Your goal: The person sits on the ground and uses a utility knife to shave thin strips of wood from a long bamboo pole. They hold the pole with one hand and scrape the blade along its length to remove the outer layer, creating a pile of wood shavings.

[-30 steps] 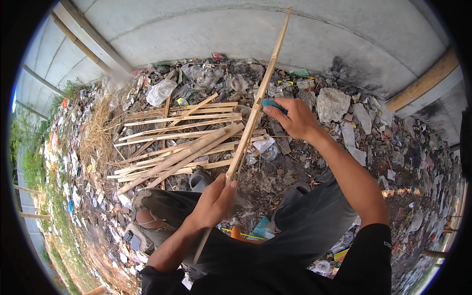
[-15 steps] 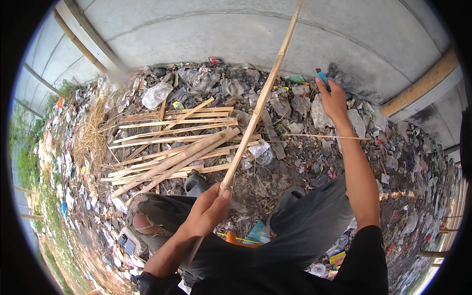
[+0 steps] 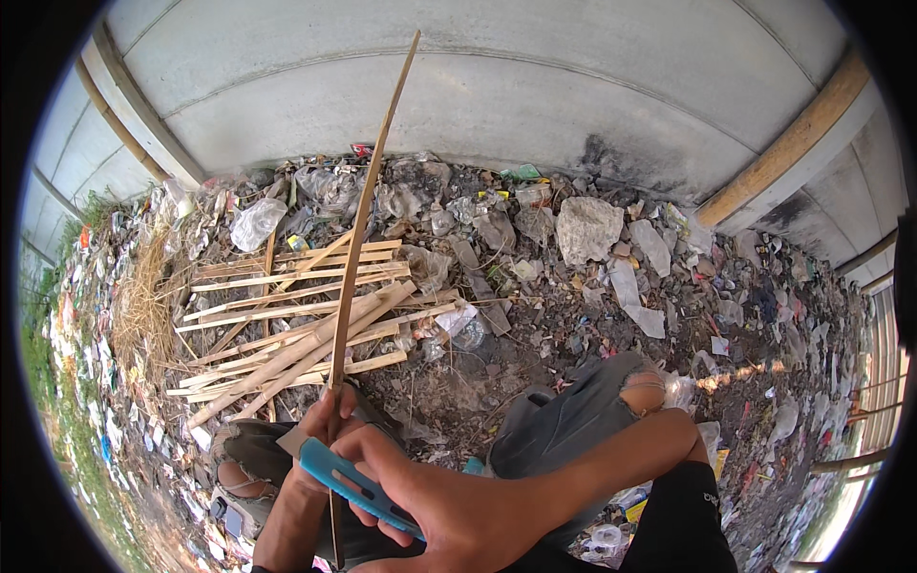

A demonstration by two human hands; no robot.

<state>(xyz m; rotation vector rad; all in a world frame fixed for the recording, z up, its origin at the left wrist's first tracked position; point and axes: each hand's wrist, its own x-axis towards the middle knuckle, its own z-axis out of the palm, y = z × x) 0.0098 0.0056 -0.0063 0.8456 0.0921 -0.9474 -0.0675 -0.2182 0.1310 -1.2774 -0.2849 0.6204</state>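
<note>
A long, narrow bamboo strip [image 3: 355, 244], brown along its shaded face and tapering to a thin tip, runs from the lower centre-left to the upper centre of the frame. The left hand's [image 3: 318, 417] grip is closed around its lower part. The right hand's [image 3: 454, 506] grip holds a blue cutter [image 3: 358, 487], which partly hides the left hand. Behind the strip lie pale slats [image 3: 301, 354] at centre-left, scattered litter, a grey rock [image 3: 589, 231] right of centre, and a concrete wall [image 3: 535, 115] across the top.
</note>
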